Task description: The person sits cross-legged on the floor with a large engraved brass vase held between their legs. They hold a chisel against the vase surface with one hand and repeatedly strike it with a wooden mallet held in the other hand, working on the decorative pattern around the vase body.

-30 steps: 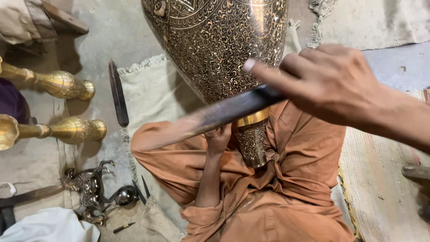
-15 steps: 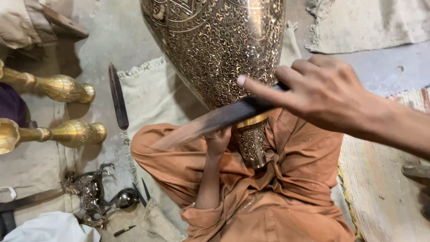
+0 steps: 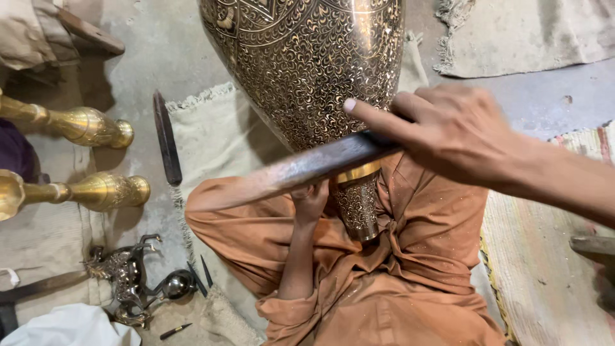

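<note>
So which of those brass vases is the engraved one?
The large vase resting in the person's lap, covered in fine scrollwork. The two small vases lying at left are plain and shiny.

Person observed from above. Clothing: loose orange-brown cotton garment [image 3: 397, 282] covering both legs and lap, heavily creased and gathered in folds at the middle, dusted with fine pale specks. Right hand [image 3: 458, 131] and forearm bare; no sleeve, watch or ring visible. Left hand [image 3: 311, 202] and forearm likewise bare, no glove or band.
</note>
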`<state>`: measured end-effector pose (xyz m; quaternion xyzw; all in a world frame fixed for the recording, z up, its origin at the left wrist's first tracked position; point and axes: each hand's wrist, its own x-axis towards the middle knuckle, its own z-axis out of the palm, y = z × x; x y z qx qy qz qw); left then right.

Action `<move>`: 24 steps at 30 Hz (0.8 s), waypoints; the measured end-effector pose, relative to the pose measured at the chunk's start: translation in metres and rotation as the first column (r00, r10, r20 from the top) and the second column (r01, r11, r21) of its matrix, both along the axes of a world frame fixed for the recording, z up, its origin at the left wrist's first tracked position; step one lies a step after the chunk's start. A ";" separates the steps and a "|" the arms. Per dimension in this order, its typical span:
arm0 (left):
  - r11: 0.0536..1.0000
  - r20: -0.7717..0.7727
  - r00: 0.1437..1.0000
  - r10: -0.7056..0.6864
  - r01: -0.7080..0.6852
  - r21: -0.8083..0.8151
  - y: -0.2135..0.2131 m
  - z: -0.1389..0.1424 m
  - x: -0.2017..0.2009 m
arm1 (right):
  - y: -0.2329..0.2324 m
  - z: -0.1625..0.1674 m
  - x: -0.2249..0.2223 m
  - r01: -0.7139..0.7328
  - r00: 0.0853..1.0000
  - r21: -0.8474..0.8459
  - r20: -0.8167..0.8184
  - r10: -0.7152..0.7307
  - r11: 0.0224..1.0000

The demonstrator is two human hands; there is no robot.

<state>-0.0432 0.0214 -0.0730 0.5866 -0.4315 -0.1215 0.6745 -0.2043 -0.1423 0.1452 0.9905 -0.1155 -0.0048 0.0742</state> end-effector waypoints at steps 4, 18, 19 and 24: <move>0.998 -0.031 0.999 0.016 -0.015 0.055 0.002 -0.002 0.003 | 0.002 0.002 -0.001 -0.102 0.990 -0.330 0.056 0.127 0.939; 0.993 0.016 1.000 -0.011 0.009 0.116 0.006 -0.014 0.002 | 0.006 -0.008 -0.002 -0.153 0.971 -0.327 0.125 0.203 0.933; 0.992 -0.050 0.999 -0.013 0.019 0.122 0.007 -0.014 0.003 | 0.006 -0.010 -0.003 -0.100 0.989 -0.218 0.083 0.120 0.971; 0.990 0.033 0.997 -0.077 0.072 0.120 0.007 -0.009 0.004 | 0.006 -0.017 -0.007 -0.124 0.985 -0.296 0.079 0.153 0.947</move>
